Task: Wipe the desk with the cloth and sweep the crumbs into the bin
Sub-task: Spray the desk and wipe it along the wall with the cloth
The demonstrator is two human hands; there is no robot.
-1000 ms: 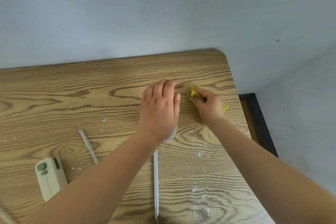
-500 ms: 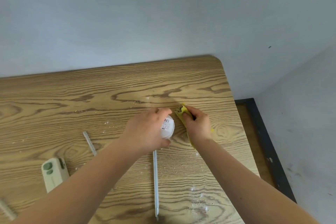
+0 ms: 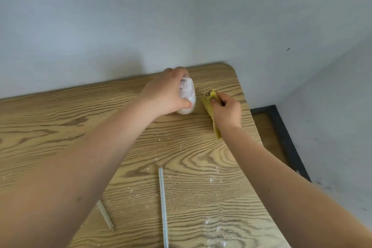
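Left hand (image 3: 167, 94): grip curled round a small white bottle (image 3: 187, 96), thumb across its front, base at or just above the table (image 3: 60, 127); contact cannot be confirmed. Right hand (image 3: 226, 109): fingertips pinching a yellow cloth (image 3: 210, 106), which lies bunched just right of the bottle, a tail trailing back under the wrist. A dark clump, likely gathered dirt, sits in the cloth's far fold.

Risks, as judged:
- The cloth is crumpled, not flat. A stroke in this state would likely skip crumbs (image 3: 173, 143) or let the clump fall back out.
- The crumbs lie nearer the person than the bottle, scattered across the grain. No bin is in view, so a sweep off the right edge could drop them on the floor (image 3: 265, 133) instead.
- The bottle stands close to the back edge and the wall (image 3: 181, 16). A knock from the cloth hand could tip it.
- Two thin pale sticks, one (image 3: 163, 207) nearer than the bottle and one (image 3: 105, 215) further left of that, lie in the sweeping path and could roll or drag crumbs about.

Surface and room: wood-grain top with a rounded far-right corner beyond the bottle, white powdery smears towards the near edge. Plain grey wall behind. Right of the table, a dark frame (image 3: 285, 139) borders a brown strip of floor.
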